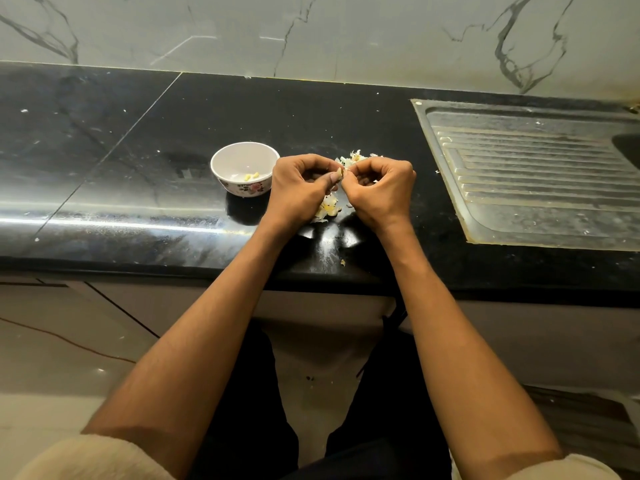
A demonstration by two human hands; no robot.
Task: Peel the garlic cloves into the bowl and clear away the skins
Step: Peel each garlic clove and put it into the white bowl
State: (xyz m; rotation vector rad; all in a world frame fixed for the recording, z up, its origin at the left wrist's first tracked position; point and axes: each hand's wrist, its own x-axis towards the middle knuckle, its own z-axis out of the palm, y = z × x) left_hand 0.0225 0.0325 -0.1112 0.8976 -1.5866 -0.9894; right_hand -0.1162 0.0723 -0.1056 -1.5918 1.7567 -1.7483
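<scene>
A small white bowl (pixel 221 168) with a flower pattern stands on the black counter, with a few peeled yellow cloves (pixel 251 176) inside. Just right of it, my left hand (pixel 300 188) and my right hand (pixel 381 190) meet above the counter, fingers curled. Between their fingertips they pinch a small garlic clove (pixel 341 172), mostly hidden. Papery garlic skins (pixel 328 209) lie in a pile under my hands, and more skins (pixel 355 157) show behind my fingers.
The black stone counter (pixel 138 188) runs left to right, with a steel sink drainboard (pixel 533 174) set in at the right. A marble wall (pixel 311 32) stands behind. One loose bit of skin (pixel 343 262) lies near the front edge.
</scene>
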